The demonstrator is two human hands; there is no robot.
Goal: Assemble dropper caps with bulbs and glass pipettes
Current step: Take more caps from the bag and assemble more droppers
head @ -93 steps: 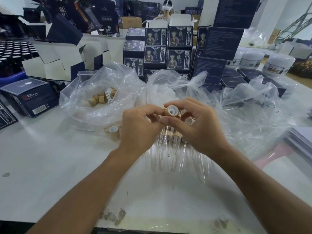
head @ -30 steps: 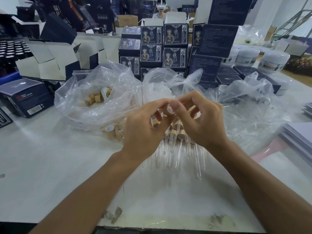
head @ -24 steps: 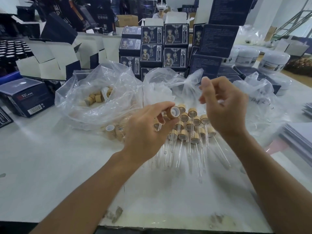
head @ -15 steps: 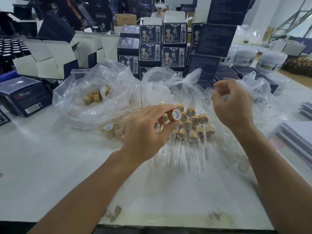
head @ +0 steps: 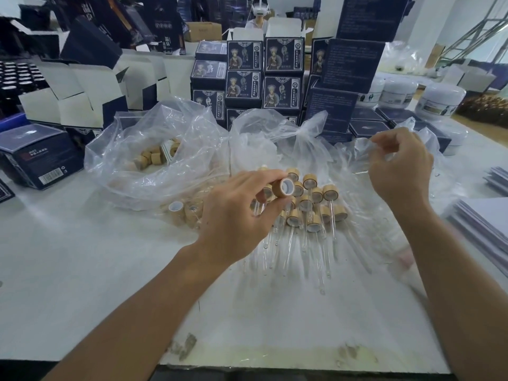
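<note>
Left hand (head: 236,213): thumb and fingers curled round one wood-tone cap (head: 283,187), white-lined mouth facing the camera, above the desk's (head: 68,270) middle.
Right hand (head: 398,166): raised over the clear bag (head: 357,149) toward the right edge, fingertips pinched; what they hold cannot be told.
Assembled droppers (head: 310,204): heaped mid-desk, glass tips toward the near edge.
Loose caps (head: 149,158): in the left bag (head: 143,149).
Dark boxes (head: 264,72): stacked along the far edge.

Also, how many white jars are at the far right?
4 white jars: that one and two left of it in a back row, a fourth nearer, behind the clear bag. Boxes may hide more.
</note>
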